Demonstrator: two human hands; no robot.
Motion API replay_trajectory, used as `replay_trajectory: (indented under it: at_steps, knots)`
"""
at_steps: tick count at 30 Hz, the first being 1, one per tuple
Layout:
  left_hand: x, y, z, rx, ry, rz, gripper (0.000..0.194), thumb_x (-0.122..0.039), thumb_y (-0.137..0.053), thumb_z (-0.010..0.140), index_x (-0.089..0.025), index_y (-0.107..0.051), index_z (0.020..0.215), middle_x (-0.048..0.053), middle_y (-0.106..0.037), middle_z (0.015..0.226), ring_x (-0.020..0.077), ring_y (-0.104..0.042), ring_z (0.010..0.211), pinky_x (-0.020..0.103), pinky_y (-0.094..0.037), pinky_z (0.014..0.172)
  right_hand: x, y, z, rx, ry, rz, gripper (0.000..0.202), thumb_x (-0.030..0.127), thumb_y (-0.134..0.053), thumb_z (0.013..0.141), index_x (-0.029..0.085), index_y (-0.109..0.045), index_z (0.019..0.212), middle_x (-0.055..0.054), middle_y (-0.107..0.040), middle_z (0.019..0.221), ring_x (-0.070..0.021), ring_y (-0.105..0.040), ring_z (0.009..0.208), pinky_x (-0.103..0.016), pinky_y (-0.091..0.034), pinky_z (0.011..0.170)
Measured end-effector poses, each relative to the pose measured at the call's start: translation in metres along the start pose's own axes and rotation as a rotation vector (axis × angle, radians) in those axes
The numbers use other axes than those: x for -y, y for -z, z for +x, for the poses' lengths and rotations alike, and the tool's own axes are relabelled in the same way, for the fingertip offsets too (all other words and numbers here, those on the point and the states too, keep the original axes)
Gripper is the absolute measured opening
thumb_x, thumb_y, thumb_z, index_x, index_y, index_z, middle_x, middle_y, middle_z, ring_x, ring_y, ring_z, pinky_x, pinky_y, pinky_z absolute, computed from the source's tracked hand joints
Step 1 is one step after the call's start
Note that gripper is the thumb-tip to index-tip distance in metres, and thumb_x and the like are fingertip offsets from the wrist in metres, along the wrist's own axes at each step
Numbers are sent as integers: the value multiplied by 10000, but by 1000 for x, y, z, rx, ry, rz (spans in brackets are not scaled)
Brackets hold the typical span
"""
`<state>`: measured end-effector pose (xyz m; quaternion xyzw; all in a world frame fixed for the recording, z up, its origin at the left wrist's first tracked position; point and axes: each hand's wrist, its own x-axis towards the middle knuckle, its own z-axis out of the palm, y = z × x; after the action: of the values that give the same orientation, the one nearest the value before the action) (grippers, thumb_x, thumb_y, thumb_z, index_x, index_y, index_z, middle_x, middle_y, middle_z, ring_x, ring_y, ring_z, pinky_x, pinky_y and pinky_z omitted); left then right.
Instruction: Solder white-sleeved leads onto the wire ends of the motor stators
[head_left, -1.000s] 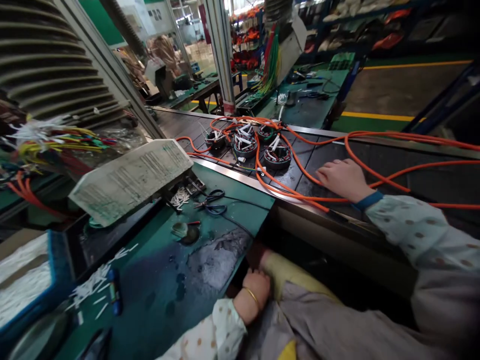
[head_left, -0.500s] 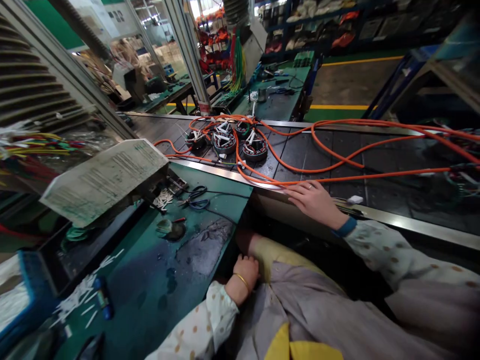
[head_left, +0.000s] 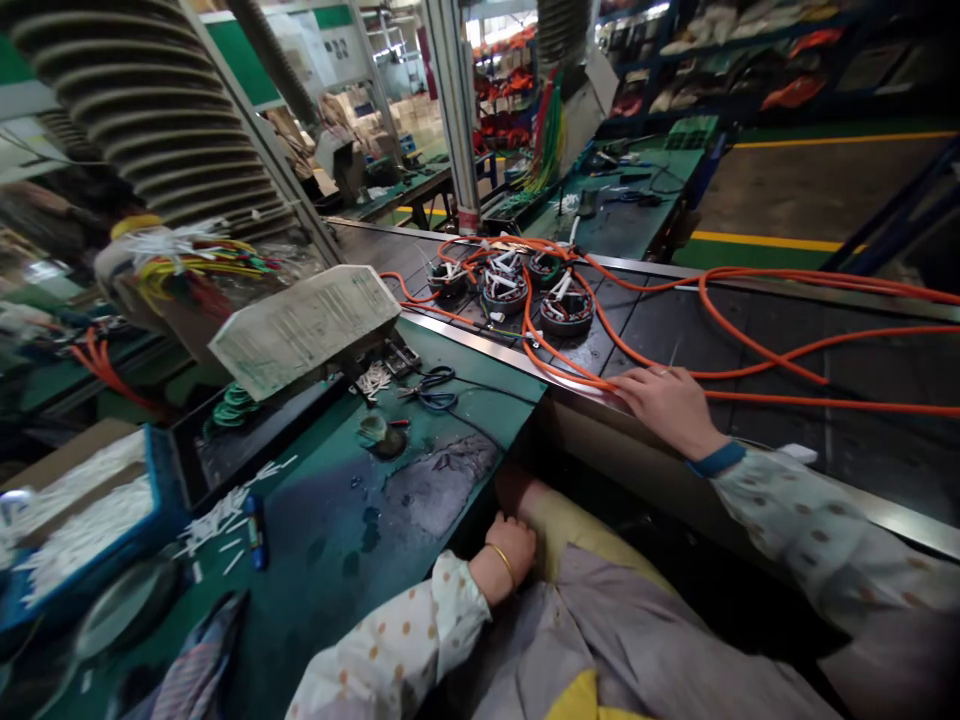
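Note:
My right hand (head_left: 667,408) lies over the near metal rail of the conveyor, fingers stretched out and resting on an orange cable (head_left: 787,402). That cable passes beneath the hand; the fingers do not look wrapped round it. To the left of it, several motor stators (head_left: 568,318) with white-sleeved leads sit among loops of cable on the dark conveyor plates. Down on my lap, beside the bench edge, rests my left hand (head_left: 514,548) with its fingers curled in; nothing shows in it. Its fingertips are partly hidden.
On the green bench (head_left: 322,590) lie scissors (head_left: 437,390), a small cup (head_left: 382,437), a blue pen-like tube (head_left: 256,532) and scattered white sleeves. A blue bin (head_left: 166,490) of white pieces stands left. A slanted pale board (head_left: 307,328) rises behind. A person (head_left: 127,260) is at far left.
The view has turned left, so the scene has shifted right. My right hand now covers part of the orange cable at the rail. My left hand stays on my lap.

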<state>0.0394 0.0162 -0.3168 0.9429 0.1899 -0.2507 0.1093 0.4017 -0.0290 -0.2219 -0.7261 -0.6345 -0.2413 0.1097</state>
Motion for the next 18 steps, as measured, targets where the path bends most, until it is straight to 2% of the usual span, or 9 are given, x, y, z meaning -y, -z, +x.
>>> replay_trajectory:
  at_steps: [2, 6, 9, 12, 18]
  knots:
    - [0, -1, 2, -6, -2, -3, 374, -346, -790, 1037, -78, -783, 1297, 226, -805, 1279, 374, -757, 1247, 530, -514, 1187, -11, -5, 3, -7, -36, -29, 311, 358, -552, 1131, 306, -852, 1191, -46, -817, 1182, -240, -606, 1016, -427, -320, 927]
    - [-1, -3, 5, -22, -4, -5, 337, -347, -779, 1040, -94, -798, 1262, 230, -813, 1248, 380, -762, 1226, 558, -522, 1159, -43, -13, 15, -51, -162, -57, 364, 332, -526, 1127, 218, -856, 1027, -131, -801, 1058, -254, -553, 938, -451, -273, 897]
    - [-3, -2, 7, -10, -2, -10, 347, -355, -754, 1056, -88, -802, 1272, 244, -811, 1256, 386, -771, 1218, 569, -531, 1153, -52, -12, 23, -79, -125, -29, 417, 383, -501, 1142, 196, -858, 1035, -181, -801, 1101, -292, -578, 962, -480, -280, 903]
    - [-5, 0, 8, 3, 3, -16, 333, -330, -739, 1064, -88, -810, 1281, 245, -812, 1261, 389, -778, 1218, 576, -542, 1169, -33, -8, 23, -135, 4, 43, 398, 422, -521, 1136, 215, -860, 1127, -155, -813, 1193, -312, -639, 1028, -493, -343, 943]
    - [-6, 2, 6, 28, 1, -24, 400, -339, -723, 1063, -58, -794, 1340, 249, -799, 1301, 396, -763, 1243, 571, -547, 1206, 28, -19, 20, -210, 202, 227, 299, 381, -574, 1131, 269, -847, 1176, -34, -833, 1229, -253, -723, 1088, -446, -482, 1028]
